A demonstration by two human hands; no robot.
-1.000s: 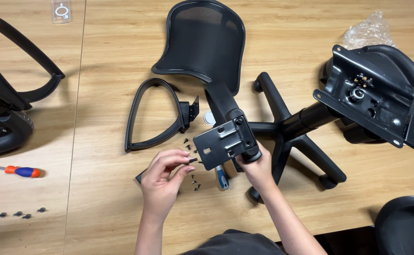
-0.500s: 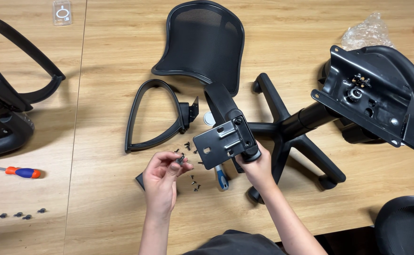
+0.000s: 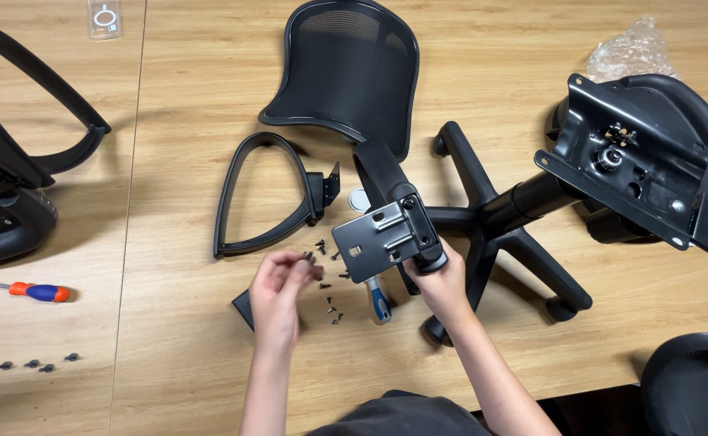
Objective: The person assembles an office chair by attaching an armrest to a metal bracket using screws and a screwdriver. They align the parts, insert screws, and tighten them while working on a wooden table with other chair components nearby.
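While my right hand grips the backrest bracket above the table, my left hand pinches a small screw; it could slip among the loose screws.

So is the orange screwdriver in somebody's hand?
No, the orange screwdriver lies alone on the floor at the left, far from both the left hand and the right hand.

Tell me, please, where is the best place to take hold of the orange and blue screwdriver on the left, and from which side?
Grip the screwdriver by its thick orange and blue handle, probably from above. It lies flat on the wooden floor with its thin shaft pointing left, and open floor shows along both long sides, leaving room for fingers.
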